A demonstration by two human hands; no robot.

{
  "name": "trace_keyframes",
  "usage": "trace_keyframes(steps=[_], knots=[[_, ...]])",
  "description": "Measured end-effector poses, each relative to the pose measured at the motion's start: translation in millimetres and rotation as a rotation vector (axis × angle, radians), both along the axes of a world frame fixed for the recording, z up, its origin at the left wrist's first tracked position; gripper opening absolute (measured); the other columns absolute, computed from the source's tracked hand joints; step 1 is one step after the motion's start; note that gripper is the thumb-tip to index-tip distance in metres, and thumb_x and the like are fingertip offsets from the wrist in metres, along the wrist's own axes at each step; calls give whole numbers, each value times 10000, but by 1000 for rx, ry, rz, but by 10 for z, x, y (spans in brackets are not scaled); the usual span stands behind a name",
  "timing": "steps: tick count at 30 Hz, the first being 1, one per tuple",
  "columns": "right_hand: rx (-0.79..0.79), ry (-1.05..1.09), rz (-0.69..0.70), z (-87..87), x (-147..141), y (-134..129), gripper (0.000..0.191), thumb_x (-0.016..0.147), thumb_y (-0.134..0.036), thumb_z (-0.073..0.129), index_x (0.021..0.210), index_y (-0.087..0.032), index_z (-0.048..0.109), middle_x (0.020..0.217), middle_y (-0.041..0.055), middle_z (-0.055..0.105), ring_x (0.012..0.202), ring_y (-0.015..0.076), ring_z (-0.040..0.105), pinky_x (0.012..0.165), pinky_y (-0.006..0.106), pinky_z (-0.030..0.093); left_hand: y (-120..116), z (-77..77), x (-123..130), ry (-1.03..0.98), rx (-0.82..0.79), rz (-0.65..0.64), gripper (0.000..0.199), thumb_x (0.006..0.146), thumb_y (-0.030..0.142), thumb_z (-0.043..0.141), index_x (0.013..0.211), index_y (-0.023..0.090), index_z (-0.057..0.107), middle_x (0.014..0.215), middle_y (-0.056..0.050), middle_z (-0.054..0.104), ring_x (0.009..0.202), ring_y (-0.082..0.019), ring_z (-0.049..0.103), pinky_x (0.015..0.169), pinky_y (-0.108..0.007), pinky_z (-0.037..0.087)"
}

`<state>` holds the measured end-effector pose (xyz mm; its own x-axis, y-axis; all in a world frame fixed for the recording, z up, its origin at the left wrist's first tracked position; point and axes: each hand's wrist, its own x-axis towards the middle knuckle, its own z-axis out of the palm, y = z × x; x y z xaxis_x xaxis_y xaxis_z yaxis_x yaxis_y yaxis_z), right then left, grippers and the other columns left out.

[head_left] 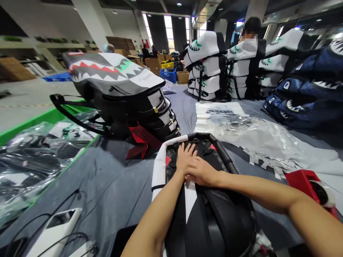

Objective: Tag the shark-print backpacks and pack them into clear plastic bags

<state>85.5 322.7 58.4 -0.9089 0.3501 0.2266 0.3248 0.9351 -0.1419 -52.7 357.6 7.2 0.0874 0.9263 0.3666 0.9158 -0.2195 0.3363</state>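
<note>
Black-and-white backpack [190, 200] lies on grey-covered surface [118, 192], right before person. Left hand [185, 159] rests on it, fingers spread, grip wide. Right hand [202, 171] overlaps left; its grip partly hidden, can't tell whether it holds anything. Shark-face bags [115, 76] stacked at left, red tape dispenser [301, 175] off right.
</note>
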Motion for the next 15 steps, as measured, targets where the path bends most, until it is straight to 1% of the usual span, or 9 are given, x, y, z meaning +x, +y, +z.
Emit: trace_keyframes(steps=[1, 3, 5, 7, 8, 9, 12, 13, 15], knots=[[-5, 9, 56, -23, 145, -127, 228, 984, -368, 510, 898, -242, 680, 877, 58, 700, 891, 218, 602, 843, 401, 439, -8, 31, -3, -24, 14, 15, 437, 989, 314, 384, 1352, 167, 576, 1404, -146, 596, 1419, -350, 408, 1179, -598, 287], [-6, -42, 75, -53, 311, -251, 221, 968, -345, 546, 826, -210, 648, 811, 41, 674, 815, 186, 583, 802, 346, 424, -27, 121, 1, -70, 35, 56, 430, 992, 272, 341, 1287, 90, 596, 1314, -201, 635, 1331, -341, 496, 1154, -580, 320], [13, -100, -22, -79, 333, -223, 190, 968, -277, 536, 838, -181, 636, 822, 53, 665, 777, 183, 563, 765, 329, 405, -99, 235, 23, -102, 38, 75, 399, 975, 210, 327, 1198, 78, 630, 1225, -217, 661, 1236, -331, 555, 1098, -568, 374], [35, -148, -159, -118, 280, -124, 134, 954, -241, 551, 901, -156, 641, 900, 84, 671, 817, 204, 559, 773, 337, 395, -294, 364, 63, -121, 21, 52, 359, 962, 174, 334, 1106, 132, 660, 1125, -164, 695, 1129, -285, 601, 1027, -500, 442], [37, -159, -196, -145, 250, -76, 117, 946, -238, 567, 929, -149, 641, 937, 96, 671, 849, 217, 557, 787, 343, 391, -448, 433, 87, -128, 0, 2, 334, 964, 178, 348, 1063, 165, 666, 1080, -124, 706, 1074, -252, 617, 990, -445, 469], [29, -161, -208, -176, 227, -40, 111, 943, -235, 574, 950, -147, 640, 967, 104, 669, 878, 228, 553, 801, 348, 387, -635, 506, 114, -134, -34, -97, 304, 972, 201, 367, 1024, 190, 667, 1042, -85, 711, 1023, -221, 625, 954, -391, 485], [-22, -126, -207, -272, 217, -10, 148, 986, -238, 507, 1004, -149, 623, 1026, 115, 654, 939, 241, 536, 832, 353, 364, -1272, 732, 198, -122, -203, -562, 308, 1013, 352, 383, 912, 212, 638, 922, -21, 693, 873, -172, 616, 848, -300, 486], [-31, -104, -209, -296, 227, -16, 174, 1006, -250, 473, 1008, -152, 617, 1032, 115, 648, 946, 241, 529, 836, 352, 355, -1455, 792, 224, -103, -252, -661, 349, 1022, 407, 365, 880, 211, 617, 871, -15, 674, 823, -170, 602, 822, -299, 478], [-37, -55, -209, -327, 245, -26, 219, 1028, -288, 436, 988, -159, 608, 1013, 110, 639, 931, 236, 519, 824, 342, 342, -1710, 833, 269, -45, -296, -733, 408, 1026, 469, 331, 830, 208, 575, 789, -11, 635, 750, -174, 572, 808, -315, 461]])
